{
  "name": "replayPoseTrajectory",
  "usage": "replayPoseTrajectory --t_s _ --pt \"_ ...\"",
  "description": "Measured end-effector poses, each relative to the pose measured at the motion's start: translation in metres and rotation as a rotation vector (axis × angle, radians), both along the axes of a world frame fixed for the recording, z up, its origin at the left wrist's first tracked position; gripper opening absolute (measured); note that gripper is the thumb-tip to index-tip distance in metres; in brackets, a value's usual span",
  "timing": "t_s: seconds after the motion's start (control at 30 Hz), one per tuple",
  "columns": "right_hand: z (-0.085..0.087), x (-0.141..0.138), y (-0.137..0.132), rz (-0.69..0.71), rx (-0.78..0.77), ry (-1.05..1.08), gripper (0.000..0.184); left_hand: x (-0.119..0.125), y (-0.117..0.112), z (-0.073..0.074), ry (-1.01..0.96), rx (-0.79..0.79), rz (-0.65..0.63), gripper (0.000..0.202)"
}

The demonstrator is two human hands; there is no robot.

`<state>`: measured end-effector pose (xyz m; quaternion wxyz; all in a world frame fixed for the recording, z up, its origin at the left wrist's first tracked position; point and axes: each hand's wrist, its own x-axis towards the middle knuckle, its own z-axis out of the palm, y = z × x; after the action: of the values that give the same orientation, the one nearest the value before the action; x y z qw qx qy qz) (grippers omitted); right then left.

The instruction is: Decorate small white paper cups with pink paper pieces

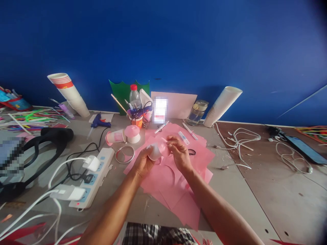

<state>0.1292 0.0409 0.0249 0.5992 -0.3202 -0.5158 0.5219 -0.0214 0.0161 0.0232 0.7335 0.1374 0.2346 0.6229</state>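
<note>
Our left hand (144, 162) and right hand (182, 154) are bare. Our left forearm (116, 206) and right forearm (217, 207) are bare too, right down to the picture's bottom. Over our lap we wear checked cloth (153, 235) with black, grey and white squares. Its folds look soft and crinkly.

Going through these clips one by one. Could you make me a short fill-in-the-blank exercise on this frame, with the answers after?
1. The left hand holds a white cup, while the right hand touches a ____ piece beside it.
2. The power strip lies to the ____ of both hands.
3. The upright bottle has a ____ cap.
4. The wall behind the table is ____.

Missing words: pink; left; red; blue.
</note>
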Motion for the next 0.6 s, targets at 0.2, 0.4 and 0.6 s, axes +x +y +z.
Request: replayPoseTrajectory --t_s 0.2,0.4,0.6 --pt "0.0045 0.0054 0.0038 0.015 0.051 -0.007 0.007 -0.0016 0.001 0.001 -0.025 -0.063 0.015 0.022" --pt "0.008 0.0081 0.0044 -0.047 0.193 -0.245 0.009 -0.0021 0.0006 0.0031 -0.046 -0.072 -0.022 0.018" --pt "0.0066 0.0086 0.0043 -0.088 0.311 -0.35 0.011 -0.002 0.001 -0.0002 -0.025 -0.053 -0.047 0.02"
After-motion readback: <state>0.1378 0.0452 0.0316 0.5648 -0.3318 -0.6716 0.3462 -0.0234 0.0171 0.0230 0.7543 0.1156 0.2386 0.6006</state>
